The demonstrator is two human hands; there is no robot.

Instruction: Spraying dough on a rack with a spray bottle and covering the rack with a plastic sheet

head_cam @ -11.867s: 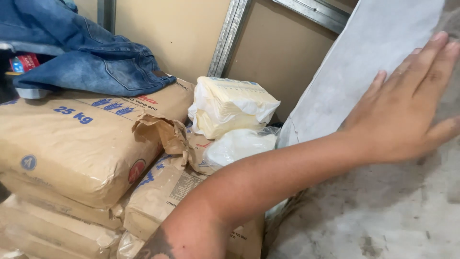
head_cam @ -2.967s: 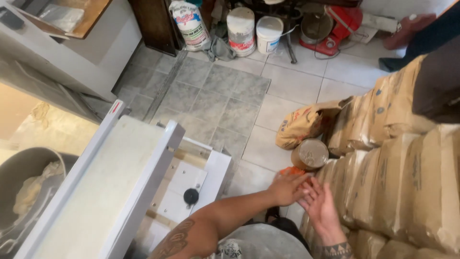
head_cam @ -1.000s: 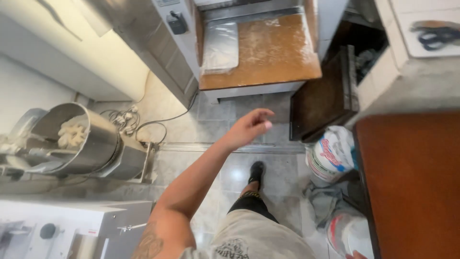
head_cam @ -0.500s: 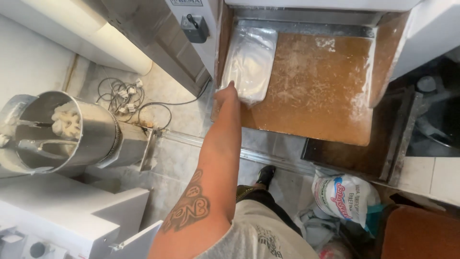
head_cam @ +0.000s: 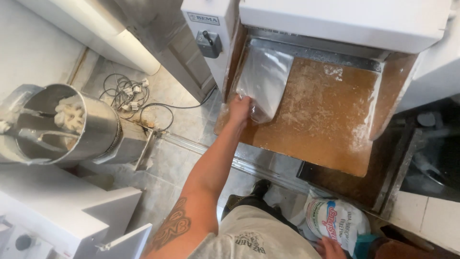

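The left hand (head_cam: 239, 108) had its grip closed on the near edge of a clear plastic bag (head_cam: 265, 81) lying at the left of the floury brown bench (head_cam: 330, 120). Looked light, floppy and slick, so pinching the edge made sense. Right hand (head_cam: 330, 247) rested low on a printed sack (head_cam: 338, 223), couldn't tell its grip

The floor (head_cam: 177, 163) is laid with pale grey tiles, dusty and worn. A steel mixer bowl (head_cam: 67, 127) holding dough stands at the left, beside a white cabinet (head_cam: 62, 211). A tangle of cables (head_cam: 129, 93) lies on the tiles. A white machine (head_cam: 335, 21) stands above a floury brown board (head_cam: 326, 115). Daylight is soft and even.
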